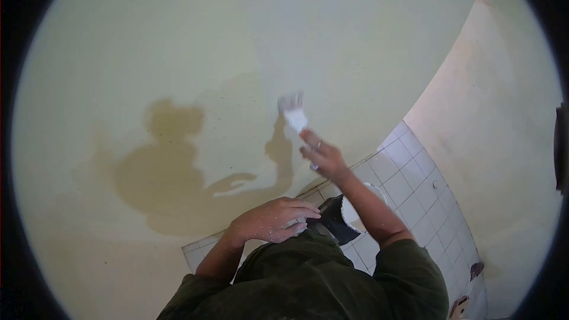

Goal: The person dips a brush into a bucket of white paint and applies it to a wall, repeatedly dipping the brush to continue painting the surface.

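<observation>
My right hand (325, 157) is closed around the handle of a paintbrush (295, 120), whose bristles point up and lie at or close to the pale wall (355, 41). A whitish band of paint runs up the yellowish wall above the brush. Low in front of my body, my left hand (274, 219) is held with its fingers stretched out and slightly apart, and nothing shows in it. White specks dot its skin. Beside it, partly behind my right forearm, is a dark bucket (339, 220) with a white-smeared rim and white inside.
White floor tiles (415, 172) run along the foot of the wall. A second wall (498, 112) rises at the right, with a dark object (559, 148) at the view's edge. Small items, including a brown one (459, 307), lie on the floor lower right. My shadow falls on the wall.
</observation>
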Action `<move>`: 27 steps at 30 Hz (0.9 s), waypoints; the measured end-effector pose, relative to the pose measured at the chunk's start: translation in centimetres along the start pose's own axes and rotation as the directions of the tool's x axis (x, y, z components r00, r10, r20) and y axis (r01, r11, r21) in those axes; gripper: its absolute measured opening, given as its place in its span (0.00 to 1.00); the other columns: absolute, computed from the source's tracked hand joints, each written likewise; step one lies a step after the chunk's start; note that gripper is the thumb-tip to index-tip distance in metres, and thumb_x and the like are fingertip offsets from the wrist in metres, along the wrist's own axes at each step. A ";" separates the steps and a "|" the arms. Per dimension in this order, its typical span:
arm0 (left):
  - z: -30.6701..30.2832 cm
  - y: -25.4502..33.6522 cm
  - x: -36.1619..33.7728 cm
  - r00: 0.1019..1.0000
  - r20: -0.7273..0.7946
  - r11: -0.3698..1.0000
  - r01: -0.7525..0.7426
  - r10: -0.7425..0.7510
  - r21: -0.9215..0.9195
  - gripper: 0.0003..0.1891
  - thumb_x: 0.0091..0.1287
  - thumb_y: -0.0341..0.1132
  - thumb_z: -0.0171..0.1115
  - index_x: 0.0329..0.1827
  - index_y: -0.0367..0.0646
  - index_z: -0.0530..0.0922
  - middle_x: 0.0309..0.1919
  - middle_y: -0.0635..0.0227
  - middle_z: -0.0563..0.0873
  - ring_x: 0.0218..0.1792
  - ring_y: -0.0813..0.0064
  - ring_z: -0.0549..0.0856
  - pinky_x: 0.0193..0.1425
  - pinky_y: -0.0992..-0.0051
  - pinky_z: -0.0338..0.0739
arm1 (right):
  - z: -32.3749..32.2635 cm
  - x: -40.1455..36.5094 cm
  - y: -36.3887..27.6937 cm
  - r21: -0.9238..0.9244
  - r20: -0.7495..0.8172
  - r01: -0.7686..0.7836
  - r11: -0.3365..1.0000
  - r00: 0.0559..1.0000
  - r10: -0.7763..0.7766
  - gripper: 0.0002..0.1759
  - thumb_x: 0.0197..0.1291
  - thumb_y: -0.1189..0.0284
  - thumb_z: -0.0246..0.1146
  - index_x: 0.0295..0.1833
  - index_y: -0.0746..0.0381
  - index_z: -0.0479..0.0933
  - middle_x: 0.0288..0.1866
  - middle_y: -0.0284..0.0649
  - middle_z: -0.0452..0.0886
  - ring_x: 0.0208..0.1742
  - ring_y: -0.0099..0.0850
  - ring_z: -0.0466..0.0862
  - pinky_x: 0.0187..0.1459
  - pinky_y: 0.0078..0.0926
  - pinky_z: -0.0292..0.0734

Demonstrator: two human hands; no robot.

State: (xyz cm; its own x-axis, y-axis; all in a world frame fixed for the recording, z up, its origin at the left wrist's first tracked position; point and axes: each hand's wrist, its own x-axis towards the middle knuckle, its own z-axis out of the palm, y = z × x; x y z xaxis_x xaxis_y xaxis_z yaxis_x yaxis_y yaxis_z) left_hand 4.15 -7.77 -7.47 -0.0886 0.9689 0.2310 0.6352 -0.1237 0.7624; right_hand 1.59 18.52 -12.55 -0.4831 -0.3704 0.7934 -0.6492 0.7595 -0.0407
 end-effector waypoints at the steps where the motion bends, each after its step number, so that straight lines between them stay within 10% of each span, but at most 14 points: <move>1: 0.2 -0.1 -0.1 0.999 -0.026 0.999 0.022 -0.023 -0.032 0.18 0.74 0.32 0.61 0.66 0.42 0.81 0.67 0.57 0.82 0.68 0.55 0.80 0.74 0.58 0.74 | 1.3 -2.6 -0.6 0.036 0.081 -0.063 0.997 0.995 0.060 0.21 0.51 0.83 0.69 0.53 0.61 0.80 0.67 0.56 0.81 0.66 0.51 0.84 0.57 0.40 0.89; 4: 0.5 0.0 -0.4 0.986 -0.115 0.991 0.111 -0.119 -0.071 0.19 0.73 0.31 0.60 0.67 0.43 0.81 0.67 0.57 0.82 0.67 0.54 0.80 0.74 0.58 0.73 | 4.8 -9.4 -0.5 0.088 0.364 -0.286 0.954 0.901 0.237 0.30 0.41 0.89 0.66 0.54 0.59 0.81 0.68 0.50 0.82 0.63 0.48 0.86 0.55 0.38 0.90; 7: 0.1 0.0 -0.6 0.979 -0.128 0.987 0.158 -0.160 -0.030 0.19 0.74 0.30 0.60 0.68 0.43 0.80 0.67 0.56 0.82 0.67 0.53 0.80 0.75 0.58 0.72 | 4.6 -10.3 -0.7 0.167 0.330 -0.422 0.891 0.876 0.353 0.31 0.39 0.89 0.63 0.55 0.58 0.81 0.68 0.48 0.82 0.61 0.48 0.87 0.53 0.37 0.89; 12: -0.6 0.1 0.0 0.975 -0.161 0.988 0.155 -0.156 -0.016 0.19 0.73 0.27 0.60 0.66 0.41 0.81 0.66 0.57 0.83 0.68 0.55 0.81 0.75 0.59 0.74 | -1.5 -0.1 0.0 0.188 0.090 -0.296 0.937 0.955 0.284 0.28 0.43 0.87 0.60 0.54 0.62 0.82 0.64 0.50 0.85 0.50 0.42 0.91 0.46 0.34 0.90; 19: 0.1 -0.6 1.8 0.980 -0.105 0.984 0.161 -0.169 -0.078 0.20 0.75 0.31 0.57 0.69 0.41 0.79 0.68 0.53 0.81 0.69 0.53 0.79 0.77 0.58 0.71 | -9.0 13.1 -0.7 0.132 -0.463 0.053 0.990 0.886 0.014 0.19 0.47 0.88 0.67 0.47 0.63 0.85 0.62 0.54 0.86 0.62 0.48 0.88 0.49 0.31 0.91; 27: -0.5 -0.5 2.4 0.972 -0.173 0.987 0.149 -0.157 -0.058 0.20 0.74 0.29 0.58 0.69 0.41 0.79 0.66 0.53 0.82 0.68 0.52 0.80 0.75 0.58 0.73 | -3.0 3.3 0.2 0.161 -0.110 -0.087 0.983 0.988 0.105 0.13 0.55 0.79 0.72 0.47 0.61 0.84 0.64 0.50 0.86 0.63 0.44 0.88 0.50 0.33 0.91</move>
State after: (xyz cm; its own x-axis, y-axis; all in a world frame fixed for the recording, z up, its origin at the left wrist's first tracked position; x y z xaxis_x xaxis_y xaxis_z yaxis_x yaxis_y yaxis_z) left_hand 3.22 -5.51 -6.99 -0.3187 0.9244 0.2097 0.5693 0.0097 0.8221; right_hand 1.62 19.06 -8.15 -0.4813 -0.2272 0.8466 -0.6906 0.6931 -0.2066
